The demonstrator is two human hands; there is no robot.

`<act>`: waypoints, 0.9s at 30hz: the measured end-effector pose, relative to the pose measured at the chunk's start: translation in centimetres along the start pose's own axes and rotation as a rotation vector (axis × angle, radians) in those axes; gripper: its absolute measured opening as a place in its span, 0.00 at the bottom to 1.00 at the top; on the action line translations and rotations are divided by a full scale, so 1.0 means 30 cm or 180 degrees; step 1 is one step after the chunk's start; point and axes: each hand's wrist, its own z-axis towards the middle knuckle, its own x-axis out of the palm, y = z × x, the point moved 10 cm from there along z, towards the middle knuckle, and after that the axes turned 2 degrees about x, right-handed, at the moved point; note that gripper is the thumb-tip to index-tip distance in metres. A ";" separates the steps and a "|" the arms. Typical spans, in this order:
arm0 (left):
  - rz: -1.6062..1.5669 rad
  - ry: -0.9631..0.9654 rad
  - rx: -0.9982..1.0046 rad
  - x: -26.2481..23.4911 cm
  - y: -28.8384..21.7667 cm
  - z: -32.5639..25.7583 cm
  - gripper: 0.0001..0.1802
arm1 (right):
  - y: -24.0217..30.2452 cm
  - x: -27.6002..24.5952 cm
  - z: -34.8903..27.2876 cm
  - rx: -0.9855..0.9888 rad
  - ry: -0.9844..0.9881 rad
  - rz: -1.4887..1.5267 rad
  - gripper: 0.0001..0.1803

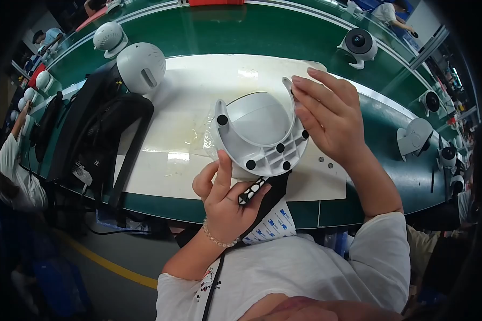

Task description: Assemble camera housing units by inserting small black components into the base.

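A white camera housing with a curved, ribbed stand (266, 166) rests underside up on the white board in front of me. Several black round pads (250, 165) sit on its underside. Between its two prongs shows a rounded white head (257, 117). My left hand (225, 200) pinches a narrow black strip with white round spots (253, 190) at the stand's near edge, its index finger raised beside the housing. My right hand (332, 115) has its fingertips at the end of the right prong, where a black pad is partly hidden by them.
At left, black cases (99, 128) lie near a white camera shell (142, 67). Other cameras stand on the green bench: a white ball-shaped one (110, 38) and one with a dark face (359, 43). A sheet of white backing paper (273, 224) hangs below the front edge. People work nearby.
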 end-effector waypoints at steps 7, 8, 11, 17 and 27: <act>0.0043 -0.0032 0.0011 -0.005 -0.002 -0.002 0.12 | -0.122 0.279 -0.051 0.2773 0.1193 0.5309 0.23; 0.0019 -0.0011 0.0015 -0.005 -0.003 0.001 0.12 | -0.075 0.294 -0.039 0.2841 0.1585 0.5500 0.22; 0.0029 0.0052 0.0044 -0.012 -0.005 -0.001 0.13 | -0.115 0.306 -0.001 0.2605 0.1318 0.5223 0.18; -0.0144 0.0214 -0.0064 0.006 0.004 0.000 0.12 | -0.591 0.350 -0.016 0.3271 -0.0733 0.4388 0.10; -0.0166 0.0634 -0.0121 0.048 0.023 -0.006 0.14 | -0.923 0.621 -0.195 0.2200 0.0764 0.0497 0.17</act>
